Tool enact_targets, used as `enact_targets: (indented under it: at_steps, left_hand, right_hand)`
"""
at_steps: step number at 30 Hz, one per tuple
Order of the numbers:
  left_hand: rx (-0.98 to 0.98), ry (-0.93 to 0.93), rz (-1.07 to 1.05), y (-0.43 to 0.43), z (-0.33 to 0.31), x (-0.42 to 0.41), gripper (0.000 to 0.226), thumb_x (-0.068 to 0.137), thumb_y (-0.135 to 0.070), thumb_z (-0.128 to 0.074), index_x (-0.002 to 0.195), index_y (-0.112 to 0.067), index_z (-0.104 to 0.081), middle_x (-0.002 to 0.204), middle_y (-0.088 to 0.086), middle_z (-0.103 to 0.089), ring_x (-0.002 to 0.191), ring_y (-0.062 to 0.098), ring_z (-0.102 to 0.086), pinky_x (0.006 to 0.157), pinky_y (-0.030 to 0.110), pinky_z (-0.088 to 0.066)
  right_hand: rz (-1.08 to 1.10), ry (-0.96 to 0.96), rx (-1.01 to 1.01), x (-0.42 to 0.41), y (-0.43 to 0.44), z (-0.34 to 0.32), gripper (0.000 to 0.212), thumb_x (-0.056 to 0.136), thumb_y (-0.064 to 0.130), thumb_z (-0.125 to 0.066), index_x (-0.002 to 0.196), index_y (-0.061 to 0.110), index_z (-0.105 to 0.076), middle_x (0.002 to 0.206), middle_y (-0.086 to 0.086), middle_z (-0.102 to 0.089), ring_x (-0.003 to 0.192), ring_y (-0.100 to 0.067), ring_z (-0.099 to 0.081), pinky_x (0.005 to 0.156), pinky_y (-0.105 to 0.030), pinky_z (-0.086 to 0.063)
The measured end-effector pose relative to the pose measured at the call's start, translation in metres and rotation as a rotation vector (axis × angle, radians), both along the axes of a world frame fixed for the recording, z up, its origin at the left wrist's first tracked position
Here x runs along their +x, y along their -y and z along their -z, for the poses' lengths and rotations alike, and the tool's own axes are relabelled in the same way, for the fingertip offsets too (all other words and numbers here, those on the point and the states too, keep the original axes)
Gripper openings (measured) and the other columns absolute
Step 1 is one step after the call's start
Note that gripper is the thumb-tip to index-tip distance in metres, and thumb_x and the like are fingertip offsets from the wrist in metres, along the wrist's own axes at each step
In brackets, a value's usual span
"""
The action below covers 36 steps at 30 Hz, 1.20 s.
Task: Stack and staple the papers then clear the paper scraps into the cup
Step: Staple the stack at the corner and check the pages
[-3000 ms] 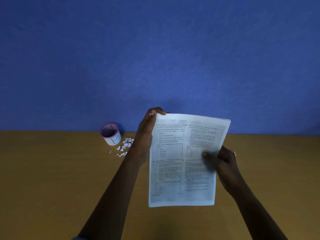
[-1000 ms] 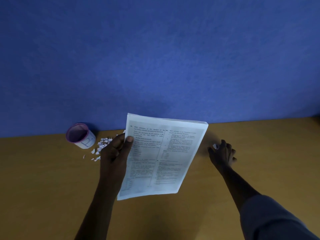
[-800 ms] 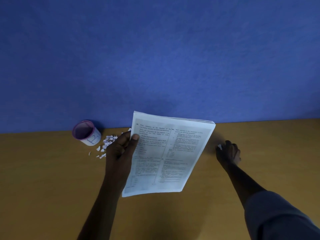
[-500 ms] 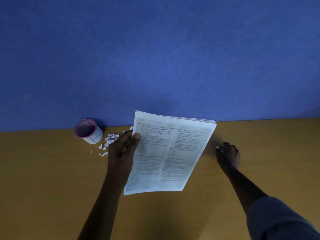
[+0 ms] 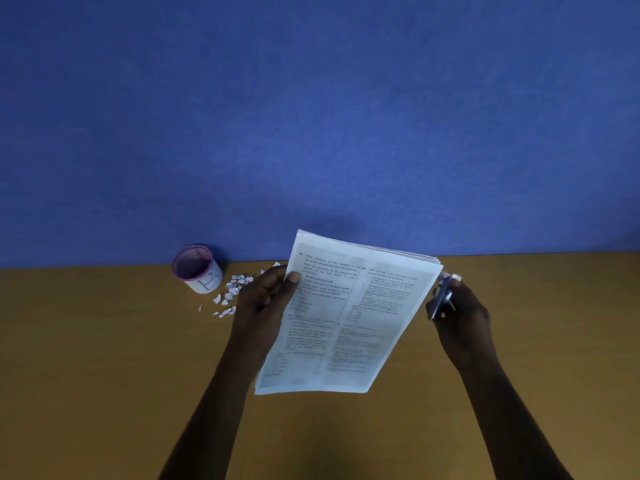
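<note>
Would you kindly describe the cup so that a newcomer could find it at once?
Follow the blue wall down to the far edge of the wooden table, left of the papers. There stands a small white cup beside scattered paper scraps. Only it has a purple rim and a blue handwritten mark.

Printed paper stack [image 5: 346,317] is tilting up, left hand [image 5: 266,301] gripping its left edge. Small stapler [image 5: 440,301] is sitting in right hand [image 5: 462,318], just beside the stack. White scraps [image 5: 231,293] are lying beside upright purple-rimmed cup [image 5: 198,270].
</note>
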<state>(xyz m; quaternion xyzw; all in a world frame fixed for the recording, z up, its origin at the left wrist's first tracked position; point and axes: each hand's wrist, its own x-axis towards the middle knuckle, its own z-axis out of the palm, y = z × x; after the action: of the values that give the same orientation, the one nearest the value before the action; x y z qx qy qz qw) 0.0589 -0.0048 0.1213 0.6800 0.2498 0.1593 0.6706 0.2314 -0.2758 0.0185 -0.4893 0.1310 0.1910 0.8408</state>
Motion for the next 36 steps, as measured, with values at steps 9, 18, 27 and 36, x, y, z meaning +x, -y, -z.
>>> enact_targets:
  at_steps: [9, 18, 27, 36]
  left_hand:
    - [0.134, 0.018, 0.099, -0.003, -0.026, -0.008, 0.02, 0.106, -0.022, -0.058, 0.112, -0.022, -0.077, 0.104, -0.009, -0.081, 0.099, 0.012, -0.076, 0.074, 0.019, -0.056]
    - [0.204, 0.081, 0.19, -0.003, -0.046, -0.019, 0.02, 0.105, -0.019, -0.059, 0.114, -0.017, -0.077, 0.105, -0.01, -0.081, 0.097, 0.005, -0.075, 0.074, 0.012, -0.053]
    - [0.425, 0.07, 0.254, -0.022, -0.065, -0.027, 0.019, 0.106, -0.027, -0.059, 0.111, -0.024, -0.077, 0.103, -0.01, -0.079, 0.097, 0.012, -0.075, 0.082, 0.034, -0.06]
    - [0.656, 0.062, 0.323, -0.036, -0.084, -0.023, 0.016, 0.104, -0.027, -0.061, 0.109, -0.03, -0.077, 0.095, -0.018, -0.077, 0.091, 0.004, -0.073, 0.076, 0.024, -0.058]
  right_hand:
    - [-0.213, 0.49, 0.103, 0.0, -0.015, -0.167, 0.029, 0.107, 0.025, -0.05, 0.133, 0.016, -0.059, 0.117, 0.002, -0.063, 0.085, -0.015, -0.061, 0.064, -0.023, -0.048]
    - [-0.434, 0.948, -0.357, -0.067, -0.077, -0.249, 0.037, 0.088, 0.021, -0.076, 0.123, 0.012, -0.07, 0.104, -0.006, -0.079, 0.068, -0.013, -0.068, 0.061, -0.022, -0.05]
    - [-0.477, 1.04, -0.683, -0.085, -0.088, -0.236, 0.026, 0.085, 0.031, -0.081, 0.109, 0.022, -0.075, 0.093, 0.007, -0.075, 0.082, -0.008, -0.069, 0.074, -0.025, -0.057]
    - [-0.544, 1.119, -0.714, -0.095, -0.082, -0.232, 0.022, 0.087, 0.034, -0.081, 0.106, 0.026, -0.074, 0.093, 0.003, -0.073, 0.079, -0.018, -0.065, 0.075, -0.041, -0.056]
